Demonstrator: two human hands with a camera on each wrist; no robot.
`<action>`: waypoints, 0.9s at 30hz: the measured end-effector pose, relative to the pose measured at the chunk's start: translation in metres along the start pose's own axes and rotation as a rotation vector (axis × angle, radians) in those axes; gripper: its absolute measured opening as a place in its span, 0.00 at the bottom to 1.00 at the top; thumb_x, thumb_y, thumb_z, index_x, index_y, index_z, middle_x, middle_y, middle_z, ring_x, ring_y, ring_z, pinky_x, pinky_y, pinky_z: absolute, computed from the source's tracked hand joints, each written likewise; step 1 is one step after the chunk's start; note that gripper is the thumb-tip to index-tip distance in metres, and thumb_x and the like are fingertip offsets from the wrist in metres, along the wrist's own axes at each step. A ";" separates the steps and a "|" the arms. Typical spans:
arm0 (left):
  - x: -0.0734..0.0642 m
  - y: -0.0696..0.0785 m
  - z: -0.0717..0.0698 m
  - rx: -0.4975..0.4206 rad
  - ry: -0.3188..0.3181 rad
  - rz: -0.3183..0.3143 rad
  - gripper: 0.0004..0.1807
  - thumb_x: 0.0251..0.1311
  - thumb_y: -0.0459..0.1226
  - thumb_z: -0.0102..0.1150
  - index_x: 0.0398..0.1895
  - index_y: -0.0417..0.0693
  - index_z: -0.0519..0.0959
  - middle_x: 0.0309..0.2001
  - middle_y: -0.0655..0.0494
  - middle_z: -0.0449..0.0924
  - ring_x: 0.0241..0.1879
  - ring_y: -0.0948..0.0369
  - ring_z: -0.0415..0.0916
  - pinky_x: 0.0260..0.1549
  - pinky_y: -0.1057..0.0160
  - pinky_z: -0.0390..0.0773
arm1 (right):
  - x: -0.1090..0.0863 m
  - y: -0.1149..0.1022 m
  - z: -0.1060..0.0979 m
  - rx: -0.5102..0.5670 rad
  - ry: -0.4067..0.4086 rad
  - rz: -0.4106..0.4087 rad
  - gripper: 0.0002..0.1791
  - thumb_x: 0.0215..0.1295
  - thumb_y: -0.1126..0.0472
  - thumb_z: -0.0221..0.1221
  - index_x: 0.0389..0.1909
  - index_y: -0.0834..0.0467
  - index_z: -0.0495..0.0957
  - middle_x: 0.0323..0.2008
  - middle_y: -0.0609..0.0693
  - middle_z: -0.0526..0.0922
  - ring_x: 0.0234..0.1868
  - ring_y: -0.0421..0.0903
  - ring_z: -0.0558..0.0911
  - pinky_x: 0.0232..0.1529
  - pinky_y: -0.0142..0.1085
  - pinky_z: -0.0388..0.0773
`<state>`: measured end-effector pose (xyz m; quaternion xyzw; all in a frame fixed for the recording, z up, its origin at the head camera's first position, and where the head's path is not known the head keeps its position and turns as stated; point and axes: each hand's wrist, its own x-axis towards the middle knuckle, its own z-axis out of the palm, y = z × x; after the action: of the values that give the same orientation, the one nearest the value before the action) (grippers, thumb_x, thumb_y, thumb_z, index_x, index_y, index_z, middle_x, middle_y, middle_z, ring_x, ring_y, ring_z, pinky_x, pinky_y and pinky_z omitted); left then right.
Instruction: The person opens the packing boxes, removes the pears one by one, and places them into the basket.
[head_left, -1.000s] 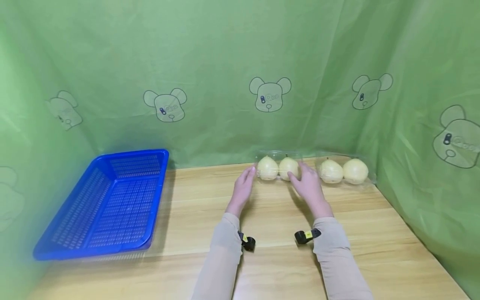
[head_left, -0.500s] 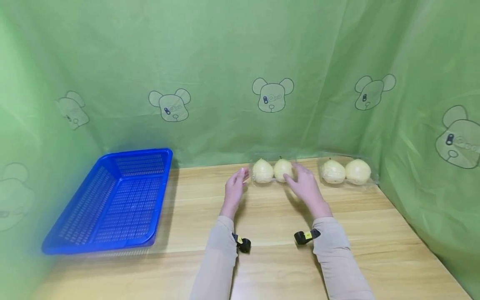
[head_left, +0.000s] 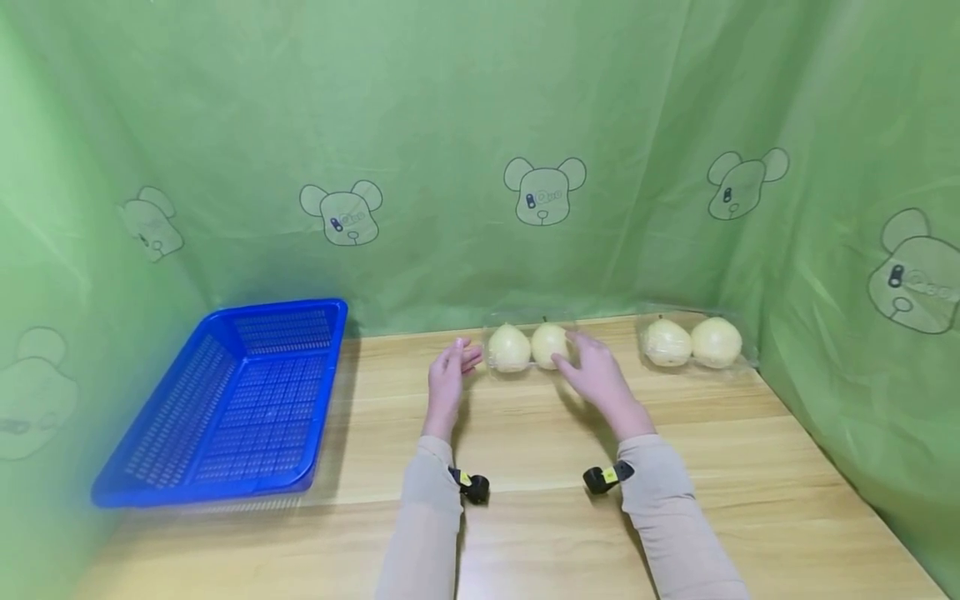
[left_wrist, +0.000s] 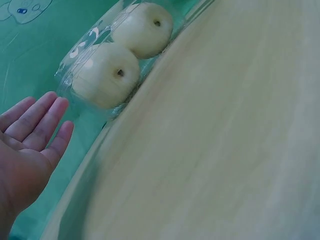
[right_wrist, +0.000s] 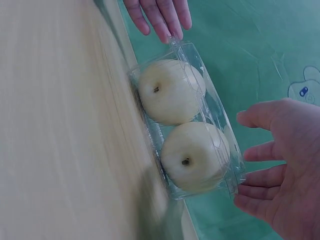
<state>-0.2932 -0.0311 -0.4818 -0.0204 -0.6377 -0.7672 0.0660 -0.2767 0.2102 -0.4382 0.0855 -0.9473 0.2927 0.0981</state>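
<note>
A clear plastic clamshell pack (head_left: 530, 364) with two pale yellow pears (right_wrist: 196, 156) lies on the table at the back, near the curtain. At its right end is my right hand (head_left: 602, 379); in the right wrist view the fingertips touch the lid's edge (right_wrist: 235, 181), loosely bent, the thumb held apart. My left hand (head_left: 447, 379) stands beside the pack's left end, palm facing it. Its fingers (left_wrist: 40, 120) are extended, with nothing in them. A second clear pack (head_left: 738, 360), also with two pears (head_left: 716, 342), sits farther right.
A blue slotted plastic basket (head_left: 311, 417) stands on the left of the wooden table (head_left: 540, 533). Green curtain (head_left: 442, 250) with bear-head prints closes off the back and both sides.
The near pack has slid left along the table, with my right hand following at its right end. My left hand has moved left too. The second pack has stayed put.
</note>
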 end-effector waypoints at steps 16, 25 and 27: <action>0.002 0.001 -0.027 -0.035 0.173 0.008 0.28 0.70 0.52 0.48 0.55 0.35 0.77 0.42 0.43 0.87 0.34 0.57 0.86 0.44 0.59 0.85 | -0.003 -0.020 0.019 -0.028 -0.032 -0.082 0.34 0.67 0.51 0.58 0.65 0.70 0.66 0.67 0.72 0.65 0.69 0.68 0.64 0.71 0.59 0.59; 0.003 0.008 -0.041 -0.044 0.257 -0.074 0.25 0.72 0.49 0.46 0.57 0.36 0.75 0.48 0.34 0.82 0.31 0.56 0.84 0.49 0.49 0.82 | -0.008 -0.037 0.026 -0.038 -0.029 -0.156 0.32 0.65 0.52 0.60 0.62 0.69 0.69 0.64 0.72 0.69 0.67 0.68 0.67 0.69 0.59 0.61; 0.003 0.008 -0.044 -0.043 0.281 -0.082 0.25 0.72 0.48 0.47 0.57 0.35 0.75 0.47 0.34 0.82 0.28 0.58 0.83 0.47 0.50 0.83 | -0.010 -0.040 0.027 -0.038 -0.035 -0.166 0.31 0.65 0.52 0.60 0.62 0.69 0.69 0.64 0.72 0.68 0.67 0.69 0.67 0.68 0.60 0.62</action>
<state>-0.2928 -0.0762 -0.4814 0.1117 -0.6061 -0.7779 0.1227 -0.2624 0.1634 -0.4411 0.1671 -0.9439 0.2639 0.1069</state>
